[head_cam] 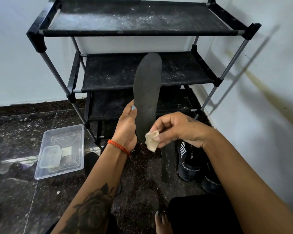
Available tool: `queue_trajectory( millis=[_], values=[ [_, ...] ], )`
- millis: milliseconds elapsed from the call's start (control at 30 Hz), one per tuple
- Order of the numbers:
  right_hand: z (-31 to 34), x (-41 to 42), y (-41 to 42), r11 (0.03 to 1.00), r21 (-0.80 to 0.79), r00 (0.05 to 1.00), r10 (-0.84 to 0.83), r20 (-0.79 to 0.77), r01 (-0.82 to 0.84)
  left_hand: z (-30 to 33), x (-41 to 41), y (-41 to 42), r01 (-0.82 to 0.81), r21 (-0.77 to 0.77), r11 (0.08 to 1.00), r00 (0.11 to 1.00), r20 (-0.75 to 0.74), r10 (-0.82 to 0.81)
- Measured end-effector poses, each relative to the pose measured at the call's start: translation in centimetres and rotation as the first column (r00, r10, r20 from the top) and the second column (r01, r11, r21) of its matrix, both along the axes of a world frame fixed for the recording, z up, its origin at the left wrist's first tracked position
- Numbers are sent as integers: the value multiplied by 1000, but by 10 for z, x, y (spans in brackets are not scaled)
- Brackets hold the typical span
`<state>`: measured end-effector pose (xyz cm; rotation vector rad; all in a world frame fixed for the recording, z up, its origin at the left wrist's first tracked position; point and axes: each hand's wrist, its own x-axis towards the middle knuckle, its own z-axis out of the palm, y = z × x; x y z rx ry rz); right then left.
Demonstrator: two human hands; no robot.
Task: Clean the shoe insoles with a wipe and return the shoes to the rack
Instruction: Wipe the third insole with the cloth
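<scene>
My left hand [127, 125] grips the heel end of a dark grey insole [147, 92] and holds it upright in front of the rack. My right hand [174, 129] pinches a crumpled off-white wipe [151, 140] against the insole's lower end. A second black insole [167, 161] lies flat on the floor below my right hand. Next to it, on the right, stand two dark navy sport shoes [191, 164] with white lettering, partly hidden by my right forearm. The black shoe rack [142, 31] stands against the white wall, its dusty fabric shelves bare.
A clear plastic tub [63, 151] holding a smaller container sits on the dark speckled floor at the left. White walls close in behind and on the right. My bare toes [161, 220] and knee show at the bottom.
</scene>
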<state>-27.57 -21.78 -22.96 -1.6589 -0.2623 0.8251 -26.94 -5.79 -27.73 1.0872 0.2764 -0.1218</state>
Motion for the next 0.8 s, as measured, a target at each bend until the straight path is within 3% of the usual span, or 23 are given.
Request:
queue_trajectory(
  millis=[100, 200, 267, 567, 800],
  values=[
    [-3, 8, -7, 959, 128, 967, -245, -69, 252, -1, 0, 1, -3, -24, 1000, 1000, 0, 3],
    [-11, 15, -12, 814, 218, 841, -508, -185, 539, 0, -3, 1, 7, -39, 999, 1000, -20, -8],
    [-16, 20, -15, 744, 230, 776, -575, -258, 628, -1, -5, 1, 14, -30, 999, 999, -39, -15],
    [-42, 21, -11, 857, -32, 840, -510, -185, 514, -23, -18, -8, 108, 54, 993, 989, -110, -102],
    [-86, 31, -26, 875, -204, 858, -476, -195, 439, -76, -18, -26, 178, 165, 970, 928, -357, -110]
  ],
)
